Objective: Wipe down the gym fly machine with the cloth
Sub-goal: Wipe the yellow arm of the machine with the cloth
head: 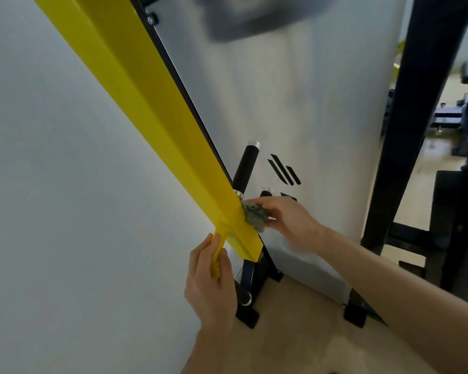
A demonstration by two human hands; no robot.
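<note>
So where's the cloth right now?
Head view, lower centre: the greenish cloth is bunched in the right hand, pressed against the lower end of the yellow arm, just below the black grip.

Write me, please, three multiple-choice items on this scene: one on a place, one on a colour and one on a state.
1. Where is the cloth pressed? A) the lower end of the sloping arm B) the floor C) the far-right black upright
2. What colour is that arm? A) red B) yellow C) white
3. What is the left hand doing? A) hanging idle B) holding the cloth C) gripping the thin tab
Answers: 1 A, the right hand holds it there; 2 B, it is bright yellow; 3 C, it curls round the tab.
</note>
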